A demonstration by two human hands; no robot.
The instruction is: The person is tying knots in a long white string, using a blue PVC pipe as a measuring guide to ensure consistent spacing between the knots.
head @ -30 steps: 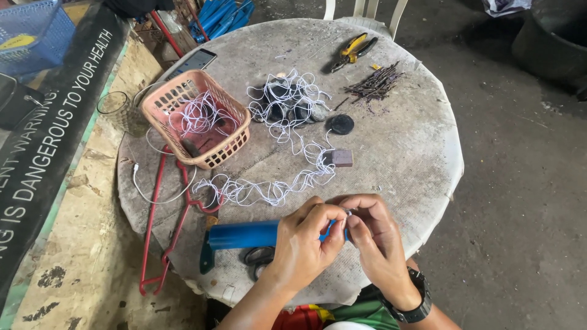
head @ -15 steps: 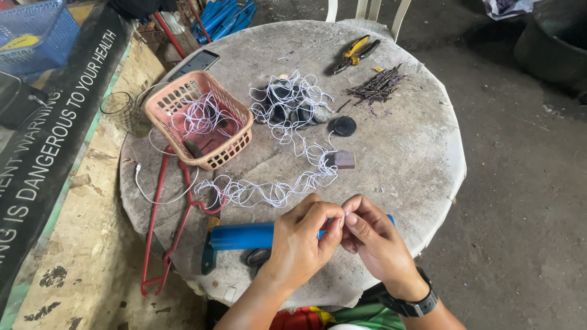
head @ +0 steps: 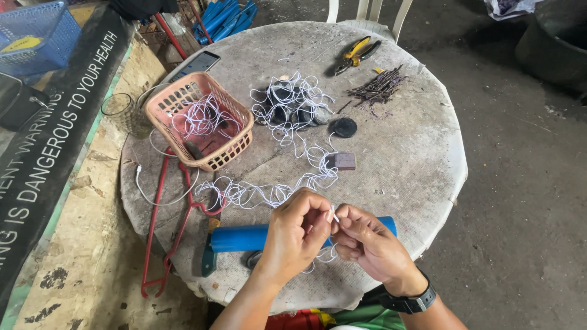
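Note:
My left hand (head: 298,238) and my right hand (head: 367,244) meet at the near edge of a round grey table (head: 403,153). Both pinch the end of a thin white cord (head: 269,194) between their fingertips. From my hands the cord runs away in loose coils across the table to a tangle lying over several dark round pieces (head: 293,113). A blue tube (head: 244,237) lies on the table just under my hands. My right wrist wears a black watch (head: 411,299).
A pink plastic basket (head: 229,150) holding more white cord sits at the left. Yellow-handled pliers (head: 356,54), a pile of dark sticks (head: 379,88), a black disc (head: 343,127), a small brown block (head: 343,161) and a phone (head: 194,64) lie about. A red hanger (head: 171,226) leans at the table's left edge.
My hands have stayed together at the near edge; the fingers have shifted slightly on the cord's end. Nothing else on the table has moved.

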